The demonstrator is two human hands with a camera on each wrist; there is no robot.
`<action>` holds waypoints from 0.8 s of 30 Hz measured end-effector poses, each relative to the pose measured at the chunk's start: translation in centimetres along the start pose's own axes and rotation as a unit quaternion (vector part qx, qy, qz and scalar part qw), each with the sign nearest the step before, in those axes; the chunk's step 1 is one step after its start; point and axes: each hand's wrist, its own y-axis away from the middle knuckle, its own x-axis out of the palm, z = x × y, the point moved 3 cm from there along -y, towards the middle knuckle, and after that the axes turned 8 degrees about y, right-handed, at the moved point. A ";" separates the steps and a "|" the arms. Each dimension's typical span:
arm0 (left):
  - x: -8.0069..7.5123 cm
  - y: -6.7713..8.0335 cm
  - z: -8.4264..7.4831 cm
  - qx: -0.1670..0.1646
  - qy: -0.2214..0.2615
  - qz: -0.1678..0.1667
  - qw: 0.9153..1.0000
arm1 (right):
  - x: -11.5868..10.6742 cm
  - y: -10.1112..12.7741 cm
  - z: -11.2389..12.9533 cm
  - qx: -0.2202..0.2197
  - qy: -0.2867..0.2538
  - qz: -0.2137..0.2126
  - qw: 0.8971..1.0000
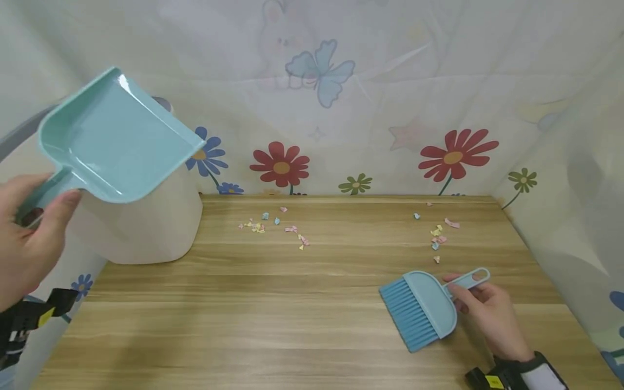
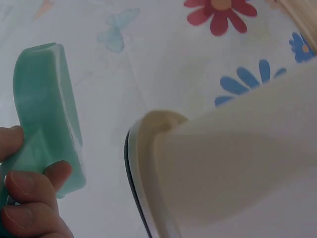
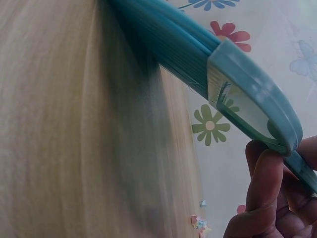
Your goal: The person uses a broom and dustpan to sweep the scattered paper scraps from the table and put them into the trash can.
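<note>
Left hand (image 1: 36, 238) grips the pale blue dustpan (image 1: 119, 143) by its handle, raised at left near the white bin (image 1: 146, 233), apart from its rim; this grip probably keeps the pan's tray and lip unobstructed. Right hand (image 1: 494, 317) pinches the brush (image 1: 431, 303) by its handle at near right; bristles point left, clear of fingers, presumably to leave them free. Bristle contact with tabletop (image 1: 292, 325): cannot tell. Small scraps (image 1: 265, 216) lie in two loose groups, far left and far right.
</note>
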 end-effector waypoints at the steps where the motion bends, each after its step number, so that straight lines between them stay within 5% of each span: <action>1: 0.2 0.2 -0.6 0.013 0.000 0.015 1.000 | 0.0 0.0 0.0 -0.002 0.000 0.001 1.000; 7: 2.5 2.1 -4.0 0.055 0.005 0.052 0.997 | -0.1 0.0 0.0 -0.005 0.006 0.002 1.000; 24: 10.4 7.2 -6.3 0.011 0.130 0.172 0.976 | -0.2 0.0 -0.1 -0.011 -0.003 0.002 1.000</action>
